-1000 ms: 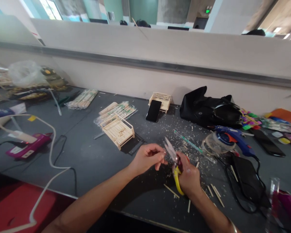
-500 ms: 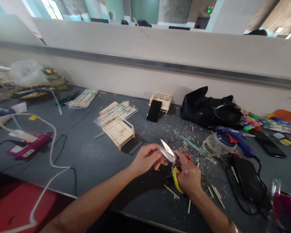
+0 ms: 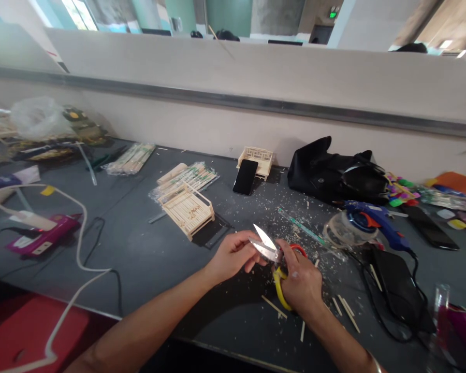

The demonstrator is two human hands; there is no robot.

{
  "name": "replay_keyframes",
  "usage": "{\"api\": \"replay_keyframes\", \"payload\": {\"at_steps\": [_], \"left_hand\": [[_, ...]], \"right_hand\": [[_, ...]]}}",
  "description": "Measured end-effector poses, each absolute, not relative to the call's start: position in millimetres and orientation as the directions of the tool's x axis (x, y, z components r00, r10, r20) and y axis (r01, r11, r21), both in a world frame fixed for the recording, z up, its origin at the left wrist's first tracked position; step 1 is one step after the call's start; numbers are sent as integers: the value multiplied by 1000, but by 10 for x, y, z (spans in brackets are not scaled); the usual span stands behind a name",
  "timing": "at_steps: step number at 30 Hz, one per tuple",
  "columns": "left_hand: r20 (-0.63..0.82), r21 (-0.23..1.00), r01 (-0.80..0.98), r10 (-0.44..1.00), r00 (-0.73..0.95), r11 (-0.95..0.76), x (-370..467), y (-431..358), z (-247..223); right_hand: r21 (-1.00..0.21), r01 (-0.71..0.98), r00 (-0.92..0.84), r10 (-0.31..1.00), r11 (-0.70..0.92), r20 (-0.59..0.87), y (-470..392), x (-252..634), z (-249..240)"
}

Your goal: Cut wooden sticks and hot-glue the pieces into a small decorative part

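My right hand (image 3: 302, 280) is wrapped around the red and yellow handles of a pair of scissors (image 3: 270, 249). The blades are parted and point up and to the left. Close beside the blades, my left hand (image 3: 235, 255) has its thumb and fingers pinched together; whatever they hold is too small or hidden to make out. Ahead and to the left of my hands stands a small slatted model of thin wooden sticks (image 3: 188, 211). Wood chips (image 3: 291, 207) are scattered beyond the scissors, and a few cut sticks (image 3: 349, 315) lie near my right forearm.
A phone (image 3: 246, 177) leans on a second stick model (image 3: 262, 159) by the partition. Packs of sticks (image 3: 130, 158) lie left. At right are a black bag (image 3: 334, 173), a blue glue gun (image 3: 386, 228) on a clear round container (image 3: 339, 235), and cables. A purple power strip (image 3: 42, 239) sits far left.
The scissor blades appear slightly wider apart, and the lower blade has shifted a little left. Both hands stay almost in place. The whole view has shifted slightly.
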State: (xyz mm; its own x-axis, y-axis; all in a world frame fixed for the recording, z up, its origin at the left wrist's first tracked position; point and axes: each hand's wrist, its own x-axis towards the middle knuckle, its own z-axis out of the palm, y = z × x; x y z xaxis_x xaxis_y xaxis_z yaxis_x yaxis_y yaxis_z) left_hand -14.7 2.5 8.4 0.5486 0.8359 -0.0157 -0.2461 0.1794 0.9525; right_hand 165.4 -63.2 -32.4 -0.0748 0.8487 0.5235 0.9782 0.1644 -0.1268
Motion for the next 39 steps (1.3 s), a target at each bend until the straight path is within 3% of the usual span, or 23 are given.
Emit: {"api": "replay_keyframes", "payload": {"at_steps": [19,28,31,33,36,39], "left_hand": [[22,986,-146,823,567,75,-191,20,119],[48,965,-231,782,622,125,-211,65,161],[48,996,-91,776,629,12,-266,175,109],[72,975,120,782,619,-185,-327,288,78],[172,757,404,753,635,-514,-428,456,47],[106,573,526,693,713,-628,-499,552,36]], "right_hand": [[-201,960,-62,852,192,520,-660,1639,-360],[-539,835,209,841,111,498,-533,1762,-300],[-567,815,210,850,121,484,-529,1767,-285],[-574,809,215,846,125,488,-533,1765,-262],[-580,803,229,825,140,516,-535,1765,-225],[-587,794,242,805,156,542,-527,1762,-214]]}}
